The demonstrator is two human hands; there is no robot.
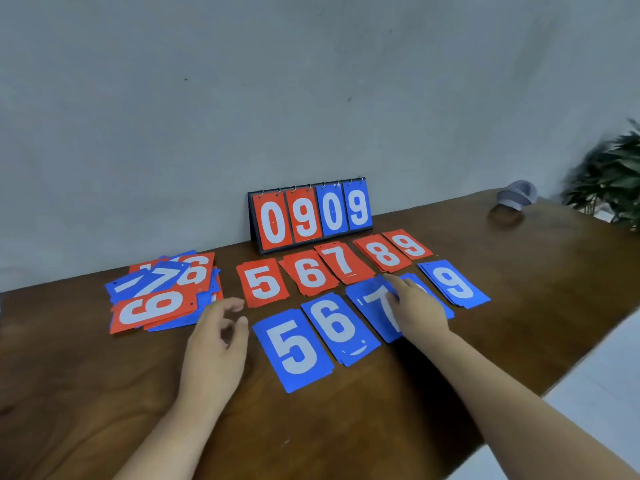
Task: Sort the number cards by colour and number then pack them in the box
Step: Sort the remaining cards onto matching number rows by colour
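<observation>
Mid-sort: right hand (419, 306) flat on blue 7 pile (372, 303); left hand (214, 341) loose, empty; next card should come from heap (159, 296) beside it.

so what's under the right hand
The right hand rests on a blue 7 card, covering part of its digit. Beside that, another blue card pokes out from under the hand; its number is covered, so it cannot be read.

The left hand (216, 341) has loosely curled fingers, thumb near the index fingertip. The right hand (420, 308) lies palm down, fingers straight
</observation>
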